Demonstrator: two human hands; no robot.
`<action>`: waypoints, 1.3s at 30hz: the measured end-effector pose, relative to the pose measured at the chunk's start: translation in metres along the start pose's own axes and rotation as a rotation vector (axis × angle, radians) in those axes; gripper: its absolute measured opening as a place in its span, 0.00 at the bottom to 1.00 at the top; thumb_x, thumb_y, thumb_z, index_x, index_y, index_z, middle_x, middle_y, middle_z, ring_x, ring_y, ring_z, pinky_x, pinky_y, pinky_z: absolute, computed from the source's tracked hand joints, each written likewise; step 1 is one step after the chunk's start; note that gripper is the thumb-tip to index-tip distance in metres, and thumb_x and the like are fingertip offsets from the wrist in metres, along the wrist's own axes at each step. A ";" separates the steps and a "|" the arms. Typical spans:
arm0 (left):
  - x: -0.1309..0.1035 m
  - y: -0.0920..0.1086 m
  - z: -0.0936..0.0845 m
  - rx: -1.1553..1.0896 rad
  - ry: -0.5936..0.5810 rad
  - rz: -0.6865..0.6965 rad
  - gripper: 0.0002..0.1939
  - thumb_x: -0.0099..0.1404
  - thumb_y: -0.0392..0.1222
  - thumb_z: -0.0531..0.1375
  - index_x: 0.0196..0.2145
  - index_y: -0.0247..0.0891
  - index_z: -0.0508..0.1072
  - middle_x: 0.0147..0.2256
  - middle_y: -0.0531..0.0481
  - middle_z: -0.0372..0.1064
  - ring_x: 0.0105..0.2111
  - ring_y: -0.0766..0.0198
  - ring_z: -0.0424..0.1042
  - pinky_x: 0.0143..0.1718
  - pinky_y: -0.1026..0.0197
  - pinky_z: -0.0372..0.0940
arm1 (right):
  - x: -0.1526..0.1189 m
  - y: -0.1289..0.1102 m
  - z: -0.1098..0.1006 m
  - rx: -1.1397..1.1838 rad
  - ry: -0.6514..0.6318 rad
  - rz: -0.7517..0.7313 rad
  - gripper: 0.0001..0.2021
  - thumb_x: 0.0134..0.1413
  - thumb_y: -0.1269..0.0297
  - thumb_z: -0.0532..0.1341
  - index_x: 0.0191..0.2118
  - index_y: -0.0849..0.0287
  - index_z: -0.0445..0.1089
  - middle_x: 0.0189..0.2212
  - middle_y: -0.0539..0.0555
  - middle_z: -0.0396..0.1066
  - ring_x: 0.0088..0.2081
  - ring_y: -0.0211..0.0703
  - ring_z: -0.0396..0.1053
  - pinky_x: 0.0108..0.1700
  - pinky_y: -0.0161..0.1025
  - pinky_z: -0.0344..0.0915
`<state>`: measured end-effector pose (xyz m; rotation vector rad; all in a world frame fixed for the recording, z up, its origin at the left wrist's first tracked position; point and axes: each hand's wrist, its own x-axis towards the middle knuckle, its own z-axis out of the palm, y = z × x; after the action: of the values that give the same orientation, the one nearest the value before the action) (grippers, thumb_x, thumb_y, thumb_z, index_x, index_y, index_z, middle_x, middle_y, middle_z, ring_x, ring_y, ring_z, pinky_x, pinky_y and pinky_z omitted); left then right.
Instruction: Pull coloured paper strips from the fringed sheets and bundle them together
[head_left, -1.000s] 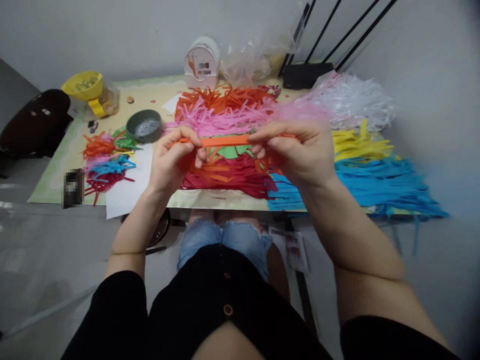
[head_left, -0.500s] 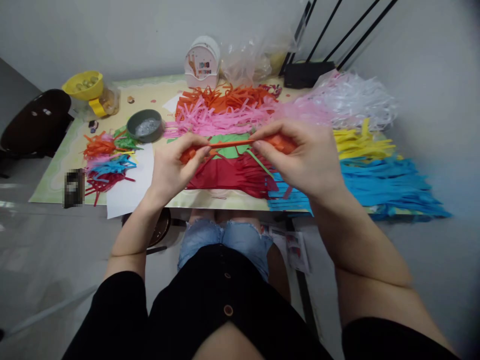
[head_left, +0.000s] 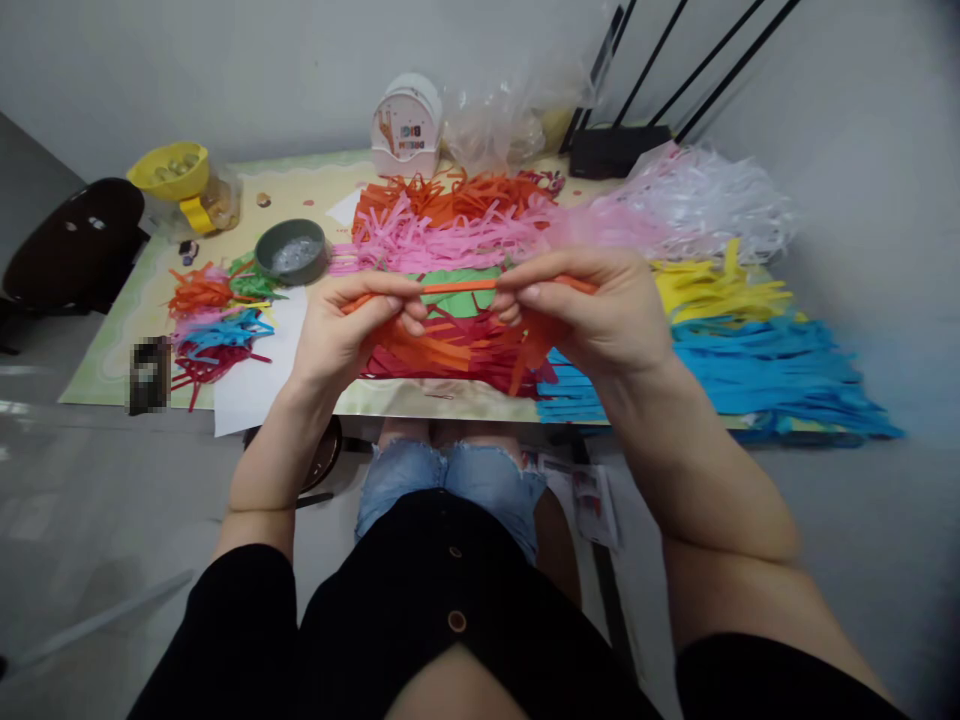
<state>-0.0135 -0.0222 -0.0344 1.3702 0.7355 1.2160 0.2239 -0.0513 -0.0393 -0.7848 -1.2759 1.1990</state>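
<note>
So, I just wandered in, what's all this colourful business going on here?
A person is holding an orange paper strip between the left hand and the right hand, pinched at both sides with a thin, straight stretch between. Loose orange ends hang blurred below. Under it on the table lie green paper and red fringe, with blue strips off to the right. A smaller multicoloured bunch lies on the left, near a dark bowl.

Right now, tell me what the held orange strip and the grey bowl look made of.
Orange strip: probably matte paper, perhaps crepe or tissue; its blurred tails look thin and limp. Grey bowl: possibly plastic or ceramic, low-sheen; its smooth, rigid-looking wall leaves it open.
</note>
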 end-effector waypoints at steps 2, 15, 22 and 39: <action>-0.001 -0.001 0.002 -0.044 -0.003 -0.018 0.09 0.60 0.43 0.73 0.29 0.37 0.80 0.25 0.53 0.77 0.24 0.64 0.80 0.31 0.61 0.80 | 0.002 0.003 -0.001 0.031 -0.016 0.022 0.10 0.49 0.58 0.77 0.35 0.56 0.83 0.29 0.51 0.80 0.31 0.39 0.79 0.39 0.38 0.80; -0.003 0.022 -0.025 0.585 -0.383 0.177 0.16 0.66 0.55 0.69 0.31 0.39 0.80 0.46 0.41 0.83 0.51 0.51 0.81 0.57 0.51 0.74 | -0.002 -0.015 -0.001 -0.652 -0.313 -0.357 0.09 0.55 0.70 0.66 0.35 0.46 0.82 0.34 0.49 0.82 0.35 0.42 0.79 0.41 0.40 0.76; 0.000 0.020 -0.019 0.853 -0.516 0.225 0.11 0.70 0.49 0.64 0.39 0.40 0.83 0.36 0.46 0.82 0.37 0.60 0.80 0.45 0.60 0.71 | -0.004 -0.017 0.001 -0.730 -0.461 -0.325 0.07 0.57 0.65 0.66 0.37 0.43 0.81 0.39 0.49 0.83 0.42 0.45 0.80 0.47 0.42 0.76; -0.026 -0.037 -0.077 0.898 0.128 0.500 0.13 0.65 0.59 0.69 0.35 0.49 0.82 0.33 0.50 0.82 0.46 0.52 0.82 0.71 0.33 0.55 | 0.032 0.041 0.066 0.058 -0.456 0.420 0.22 0.44 0.46 0.78 0.35 0.60 0.79 0.27 0.54 0.82 0.25 0.37 0.73 0.29 0.34 0.69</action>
<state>-0.0859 -0.0145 -0.0867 2.3286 1.1493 1.4295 0.1469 -0.0223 -0.0572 -0.7861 -1.4742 1.8231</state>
